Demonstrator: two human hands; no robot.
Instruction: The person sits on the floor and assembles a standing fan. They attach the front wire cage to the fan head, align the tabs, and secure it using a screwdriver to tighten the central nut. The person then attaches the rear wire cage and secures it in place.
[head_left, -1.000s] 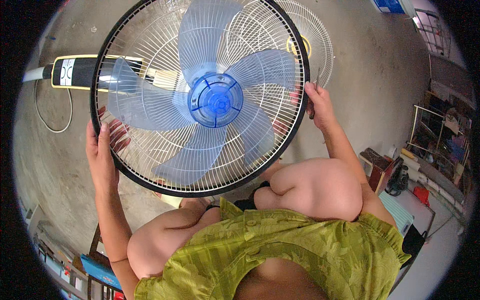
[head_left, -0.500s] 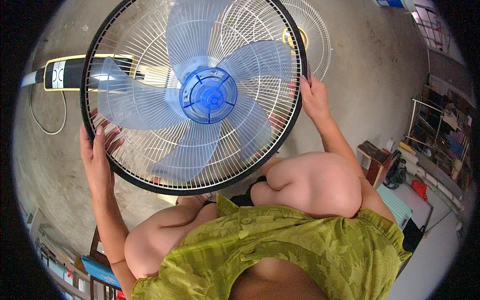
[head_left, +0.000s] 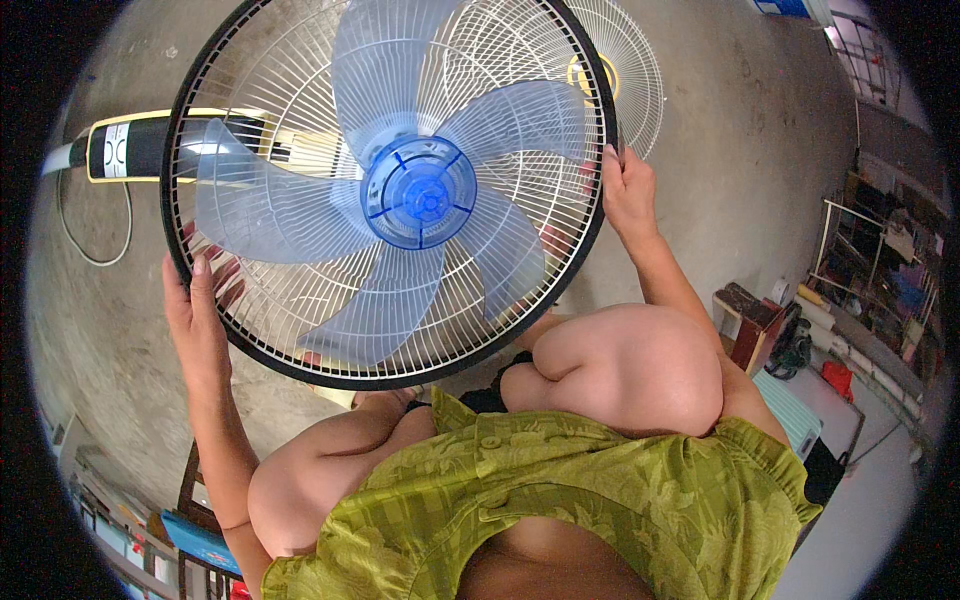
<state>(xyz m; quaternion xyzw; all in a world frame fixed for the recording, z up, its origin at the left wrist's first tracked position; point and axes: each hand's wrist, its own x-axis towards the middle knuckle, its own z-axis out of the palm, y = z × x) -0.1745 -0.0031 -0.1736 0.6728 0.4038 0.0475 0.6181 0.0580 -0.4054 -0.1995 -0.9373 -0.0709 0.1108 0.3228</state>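
Observation:
A round fan head fills the upper middle of the view: a white wire rear guard with a black rim [head_left: 590, 235], clear blue blades [head_left: 270, 205] and a blue hub cap [head_left: 420, 193]. My left hand [head_left: 197, 305] grips the rim at its lower left. My right hand [head_left: 628, 190] grips the rim at its right side. The guard is held up, tilted toward the camera, above my bent knees. A second white wire guard [head_left: 625, 65] with a yellow centre lies on the floor behind it.
The fan's black and yellow stand [head_left: 130, 148] lies on the concrete floor [head_left: 740, 150] at upper left, with a white cord [head_left: 85, 225] looping beside it. A small wooden stool [head_left: 752, 318] and cluttered shelves [head_left: 880, 270] stand at the right. Blue boxes sit at lower left.
The fan head and both hands holding it have shifted slightly left and up in view. The grip on the rim is unchanged.

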